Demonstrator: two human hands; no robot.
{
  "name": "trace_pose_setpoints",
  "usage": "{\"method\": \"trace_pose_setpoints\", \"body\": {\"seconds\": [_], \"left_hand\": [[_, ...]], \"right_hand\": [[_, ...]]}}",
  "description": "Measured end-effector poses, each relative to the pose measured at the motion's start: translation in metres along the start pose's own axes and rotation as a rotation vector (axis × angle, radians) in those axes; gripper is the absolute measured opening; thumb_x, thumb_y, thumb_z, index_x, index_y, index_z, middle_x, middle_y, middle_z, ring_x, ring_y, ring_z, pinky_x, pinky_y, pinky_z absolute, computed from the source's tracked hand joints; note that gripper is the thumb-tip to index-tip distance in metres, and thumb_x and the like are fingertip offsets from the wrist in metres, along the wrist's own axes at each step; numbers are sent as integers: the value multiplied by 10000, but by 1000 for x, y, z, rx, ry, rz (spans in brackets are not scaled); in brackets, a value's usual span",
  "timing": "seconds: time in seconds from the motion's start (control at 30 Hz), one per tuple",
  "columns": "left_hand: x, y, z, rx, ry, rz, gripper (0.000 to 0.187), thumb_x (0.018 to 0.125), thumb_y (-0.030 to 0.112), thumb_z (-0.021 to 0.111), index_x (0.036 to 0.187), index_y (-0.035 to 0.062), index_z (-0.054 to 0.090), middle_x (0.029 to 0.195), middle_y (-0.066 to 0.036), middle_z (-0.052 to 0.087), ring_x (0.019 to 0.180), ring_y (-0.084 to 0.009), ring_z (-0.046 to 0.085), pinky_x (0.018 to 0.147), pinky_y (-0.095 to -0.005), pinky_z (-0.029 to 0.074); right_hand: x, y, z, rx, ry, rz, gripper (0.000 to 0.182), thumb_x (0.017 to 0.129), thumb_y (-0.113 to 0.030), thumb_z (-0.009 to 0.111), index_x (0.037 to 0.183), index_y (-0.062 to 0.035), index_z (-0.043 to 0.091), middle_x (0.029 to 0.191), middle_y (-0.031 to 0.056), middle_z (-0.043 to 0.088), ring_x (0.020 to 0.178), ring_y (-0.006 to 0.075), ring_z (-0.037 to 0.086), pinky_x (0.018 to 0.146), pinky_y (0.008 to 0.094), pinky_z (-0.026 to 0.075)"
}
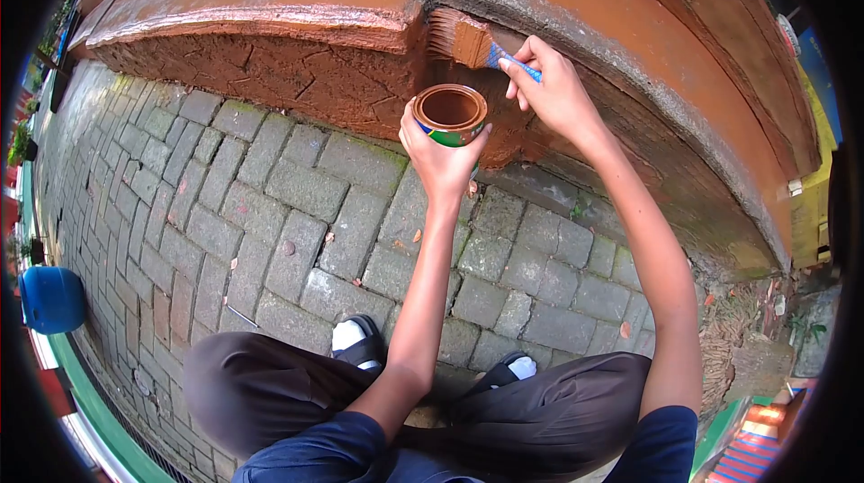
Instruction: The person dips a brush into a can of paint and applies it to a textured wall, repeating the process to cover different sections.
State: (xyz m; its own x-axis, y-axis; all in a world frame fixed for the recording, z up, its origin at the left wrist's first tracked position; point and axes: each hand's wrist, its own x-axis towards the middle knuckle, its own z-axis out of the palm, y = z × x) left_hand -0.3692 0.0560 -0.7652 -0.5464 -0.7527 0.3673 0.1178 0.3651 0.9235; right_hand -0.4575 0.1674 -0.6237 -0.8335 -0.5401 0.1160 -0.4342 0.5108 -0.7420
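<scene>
Container (54, 300) of blue, far left of the can, is partly cut off by the dark round border of the view, and the things above and below it there are too small to make out. Paving (297, 253) spreads open between it and the can, giving wide room on that side. Above and left of the can, the wall (252, 67) is coated red-brown, with a ledge (333, 22) along its top that ends at a corner. The can (450, 136) stands upright just beside the wall, its rim smeared brown; how full it is cannot be told. The left hand (441, 162) clasps it from below, thumb and fingers curved round opposite sides, their far parts and much of the label hidden. Above the can, with a small gap between, the brush (472, 42) points its bristles left into the corner, their tips hard to separate from the brown surface. The right hand (551, 87), up and right of the can, pinches the blue handle between thumb and fingers, covering its end. Farther right, a rough grey edge (630, 69) curves down beyond the forearm towards dim, cluttered shapes
</scene>
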Motion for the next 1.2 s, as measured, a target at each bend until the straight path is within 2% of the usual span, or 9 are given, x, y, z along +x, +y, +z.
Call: {"method": "trace_pose_setpoints", "body": {"seconds": [0.07, 0.1, 0.2, 0.37, 0.4, 0.47, 0.8, 0.93, 1.2], "left_hand": [[-6, 2, -2, 10, 4, 8, 1022, 541, 224, 967, 1354, -31, 403, 1272, -175, 525, 1204, -309, 531, 1047, -443, 418], [-9, 3, -3, 19, 10, 20, 1021, 543, 217, 967, 1357, -30, 402, 1269, -170, 526, 1203, -302, 531, 1049, -438, 418], [-24, 0, -6, -81, -18, 24, 1016, 550, 195, 968, 1363, -24, 400, 1267, -158, 525, 1199, -282, 535, 1051, -424, 420], [-48, 1, -5, -116, -90, 40, 1004, 578, 178, 962, 1373, -24, 384, 1289, -155, 520, 1193, -264, 552, 1042, -394, 445], [-53, 1, -4, -127, -103, 40, 1004, 578, 178, 962, 1373, -24, 384, 1289, -155, 520, 1193, -264, 552, 1042, -394, 445], [-61, 7, -4, -91, -136, 73, 1002, 583, 168, 959, 1376, -25, 377, 1288, -153, 524, 1195, -258, 553, 1042, -393, 446], [-93, 27, 2, -289, -403, 61, 1042, 557, 214, 962, 1388, -9, 374, 1304, -151, 496, 1233, -290, 514, 1066, -425, 414], [-103, 44, 1, -308, -450, 23, 1049, 569, 174, 960, 1404, -6, 352, 1319, -148, 506, 1230, -260, 537, 1068, -396, 436], [-112, 69, -9, -304, -478, 78, 1028, 579, 136, 947, 1407, 1, 353, 1316, -150, 527, 1216, -254, 553, 1061, -394, 447]], "right_hand": [[-5, -1, 5, -178, 85, -108, 242, 997, -201, 578, 967, 35, 535, 747, 184, 668, 673, 283, 679, 651, 416, 534], [-3, 7, 8, -277, 90, -132, 296, 1022, -241, 522, 966, 49, 540, 810, 279, 655, 817, 450, 663, 734, 509, 514], [-2, 1, 13, -469, -19, -37, 351, 1036, -286, 469, 982, 49, 559, 883, 323, 645, 900, 509, 616, 756, 546, 490], [-7, 19, -3, -344, -31, 40, 407, 1041, -342, 462, 894, 20, 574, 646, 176, 561, 623, 301, 596, 628, 437, 455], [-13, 23, -12, -350, -21, 53, 407, 1041, -342, 462, 894, 20, 574, 646, 176, 561, 623, 301, 596, 628, 437, 455], [-34, 23, -29, -315, -31, 128, 388, 1034, -316, 465, 929, 39, 580, 832, 276, 648, 839, 475, 627, 743, 538, 468], [-156, 127, -81, -456, 430, 205, 333, 1035, -320, 492, 968, 0, 556, 776, 284, 608, 829, 506, 577, 686, 558, 439], [-203, 148, -100, -364, 524, 412, 313, 1034, -315, 493, 1003, -21, 597, 838, 274, 634, 860, 493, 600, 703, 560, 442], [-290, 256, -126, -371, 1050, 684, 331, 1017, -212, 489, 1273, -21, 574, 934, 277, 680, 929, 487, 634, 748, 565, 463]]}}
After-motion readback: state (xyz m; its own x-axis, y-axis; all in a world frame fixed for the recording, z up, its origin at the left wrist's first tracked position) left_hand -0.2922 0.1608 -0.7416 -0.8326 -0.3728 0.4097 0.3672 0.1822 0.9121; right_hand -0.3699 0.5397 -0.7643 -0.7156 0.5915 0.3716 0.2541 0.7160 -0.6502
